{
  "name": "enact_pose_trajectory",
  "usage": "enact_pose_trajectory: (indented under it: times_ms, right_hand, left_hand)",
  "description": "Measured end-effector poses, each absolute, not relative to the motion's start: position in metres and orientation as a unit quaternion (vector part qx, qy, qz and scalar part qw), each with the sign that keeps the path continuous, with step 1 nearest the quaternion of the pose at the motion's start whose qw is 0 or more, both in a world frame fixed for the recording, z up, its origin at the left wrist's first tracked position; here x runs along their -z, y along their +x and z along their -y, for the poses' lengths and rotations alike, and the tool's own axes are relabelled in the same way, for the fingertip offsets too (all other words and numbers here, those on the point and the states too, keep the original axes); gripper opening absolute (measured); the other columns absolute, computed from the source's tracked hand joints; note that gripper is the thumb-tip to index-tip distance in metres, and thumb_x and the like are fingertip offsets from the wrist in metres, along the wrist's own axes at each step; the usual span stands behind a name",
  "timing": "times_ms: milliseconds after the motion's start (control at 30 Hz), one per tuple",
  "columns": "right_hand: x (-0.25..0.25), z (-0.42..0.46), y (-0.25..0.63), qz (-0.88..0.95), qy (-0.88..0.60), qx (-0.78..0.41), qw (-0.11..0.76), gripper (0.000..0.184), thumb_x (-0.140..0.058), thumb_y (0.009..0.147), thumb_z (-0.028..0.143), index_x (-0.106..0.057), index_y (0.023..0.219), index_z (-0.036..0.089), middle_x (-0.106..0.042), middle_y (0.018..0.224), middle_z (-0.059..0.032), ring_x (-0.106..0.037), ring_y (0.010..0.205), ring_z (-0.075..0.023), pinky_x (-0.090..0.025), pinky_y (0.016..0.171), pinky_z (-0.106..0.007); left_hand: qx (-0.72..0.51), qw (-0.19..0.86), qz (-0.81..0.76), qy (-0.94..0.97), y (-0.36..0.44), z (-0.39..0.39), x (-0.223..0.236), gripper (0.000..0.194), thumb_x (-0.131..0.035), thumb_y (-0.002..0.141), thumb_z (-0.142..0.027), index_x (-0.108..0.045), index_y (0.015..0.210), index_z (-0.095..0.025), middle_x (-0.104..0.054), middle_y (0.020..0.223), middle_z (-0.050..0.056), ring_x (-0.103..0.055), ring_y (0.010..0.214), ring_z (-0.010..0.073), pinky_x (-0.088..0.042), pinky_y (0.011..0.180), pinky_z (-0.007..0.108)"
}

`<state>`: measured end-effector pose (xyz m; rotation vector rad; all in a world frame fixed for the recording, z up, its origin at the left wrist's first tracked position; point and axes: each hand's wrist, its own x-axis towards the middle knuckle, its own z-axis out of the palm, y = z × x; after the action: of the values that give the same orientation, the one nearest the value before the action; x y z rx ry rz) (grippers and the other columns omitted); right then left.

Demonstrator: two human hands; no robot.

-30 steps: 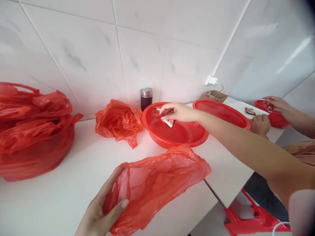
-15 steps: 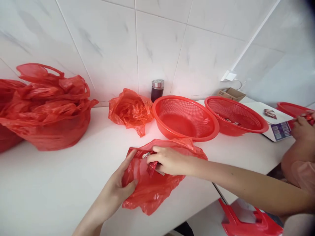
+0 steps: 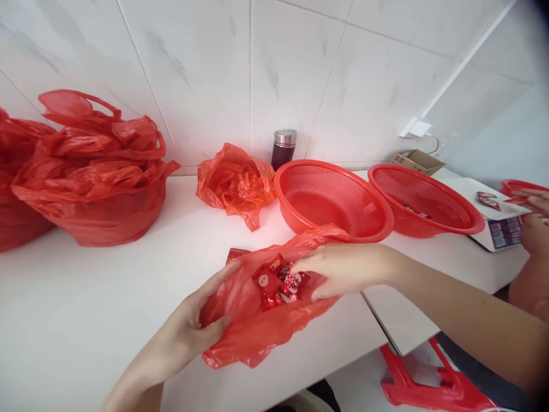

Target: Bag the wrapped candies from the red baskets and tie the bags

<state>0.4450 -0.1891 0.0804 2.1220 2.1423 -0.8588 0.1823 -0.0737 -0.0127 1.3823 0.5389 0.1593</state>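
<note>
A red plastic bag [image 3: 240, 335] lies spread on the white table in front of me. Several small red packets [image 3: 265, 280] with white and gold print lie together in its middle. My left hand [image 3: 193, 320] grips the bag's left edge, with fingers on the far part and thumb on the near part. Over the bag's right half is my right hand [image 3: 330, 269], its fingers stretched toward the packets and its thumb apart from them. The fingertips are at the packets' right side; whether they touch is unclear. A flat dark-red piece [image 3: 237, 254] shows behind the bag's left edge.
Behind the bag stand a red colander [image 3: 377, 212], a second colander [image 3: 472, 220] with a few packets, a crumpled red bag [image 3: 234, 180] and a flask [image 3: 283, 147]. Bulky red bags [image 3: 98, 212] stand left. At right, a co-worker's hand [image 3: 536, 229] is near a scale [image 3: 504, 232].
My right hand has let go of the packets it held and moved right, its fingers now spread. The packets now show in the bag's middle. My left hand keeps its hold; the view has shifted slightly.
</note>
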Motion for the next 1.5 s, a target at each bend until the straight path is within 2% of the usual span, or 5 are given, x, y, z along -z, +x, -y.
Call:
enact_pose_trajectory:
  times_ms: [200,467,700,1000,1500]
  right_hand:
    - [-0.094,0.145,0.406,-0.706,0.634,0.283,-0.141,0.026,-0.054,0.091,0.035,-0.062,0.115,0.027,-0.064,0.110,-0.0036,-0.061,0.092,-0.0177,-0.047,0.075,-0.028]
    - [0.001,0.060,0.389,-0.808,0.561,0.173,0.054,0.036,-0.066,0.076,0.016,-0.060,0.111,0.026,-0.054,0.108,-0.0065,-0.057,0.087,-0.0190,-0.040,0.063,-0.026]
    - [-0.061,0.116,0.403,-0.697,0.625,0.211,-0.281,0.033,-0.063,0.084,0.035,-0.052,0.113,0.025,-0.057,0.110,-0.0028,-0.057,0.089,-0.0141,-0.045,0.074,-0.027]
    - [-0.020,0.180,0.410,-0.701,0.688,0.187,0.009,0.030,-0.061,0.086,0.034,-0.060,0.112,0.019,-0.062,0.105,-0.0102,-0.060,0.094,-0.0257,-0.044,0.072,-0.034]
    - [-0.072,0.252,0.463,-0.587,0.804,-0.032,-0.089,0.013,-0.055,0.089,0.028,-0.063,0.098,0.022,-0.067,0.084,-0.0030,-0.061,0.073,-0.0190,-0.041,0.059,-0.029]
  left_hand:
    - [0.087,0.675,-0.141,0.719,0.194,0.089,0.017,0.074,-0.051,0.074,-0.004,-0.047,0.140,-0.036,-0.063,0.129,-0.001,-0.065,0.103,0.0246,-0.054,0.081,0.031]
    - [0.063,0.652,-0.169,0.736,0.189,0.079,0.019,0.072,-0.050,0.080,-0.009,-0.038,0.146,-0.036,-0.061,0.133,0.000,-0.064,0.108,0.0248,-0.053,0.088,0.036]
    - [-0.117,0.585,-0.303,0.743,0.185,0.073,0.025,0.085,-0.058,0.084,-0.027,-0.010,0.154,-0.035,-0.026,0.159,0.003,-0.039,0.137,0.0307,-0.040,0.108,0.045]
    - [-0.163,0.467,-0.279,0.823,0.185,0.071,0.024,0.070,-0.053,0.087,-0.026,-0.024,0.150,-0.039,-0.025,0.158,0.000,-0.026,0.144,0.0269,-0.028,0.116,0.044]
    - [-0.085,0.486,-0.429,0.757,0.159,0.078,0.009,0.038,-0.053,0.083,-0.060,-0.061,0.081,-0.022,-0.065,0.073,0.001,-0.060,0.070,0.0190,-0.050,0.065,0.030]
